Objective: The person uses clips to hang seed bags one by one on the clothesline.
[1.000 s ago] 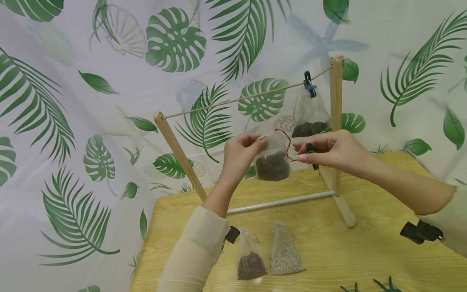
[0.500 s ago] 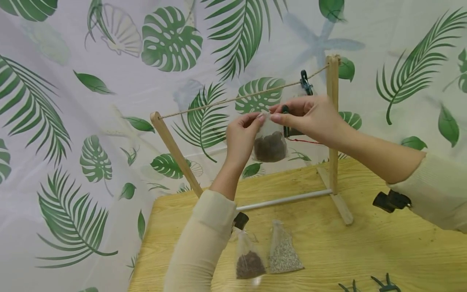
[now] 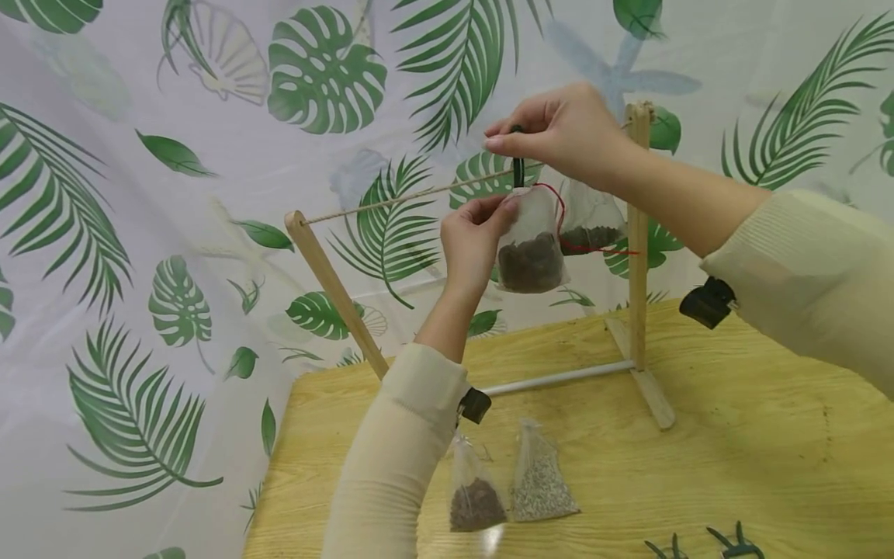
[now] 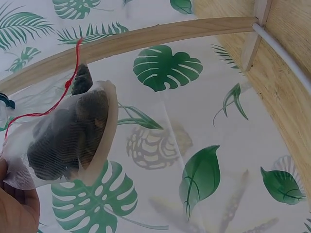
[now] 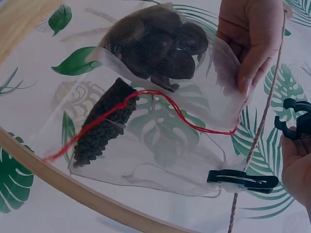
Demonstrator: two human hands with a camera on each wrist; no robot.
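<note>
My left hand pinches the top edge of a mesh drawstring bag filled with dark lumps, holding it up close to the rope. From the bag's top a red drawstring trails loose. Higher up, my right hand pinches a dark green clip by its upper end. In the right wrist view this clip's jaws are spread and face the rope, apart from it. Behind hangs another mesh bag with dark grains, fixed to the rope by a second clip.
A wooden post holds the rope at the right, a slanted one at the left. A white bar joins them low down. On the table lie a brown-filled bag, a pale-grained bag and dark clips.
My right hand has let go of the red drawstring, touched the bag's top, then risen above the rope with the clip. My left hand has lifted the bag toward the rope.
</note>
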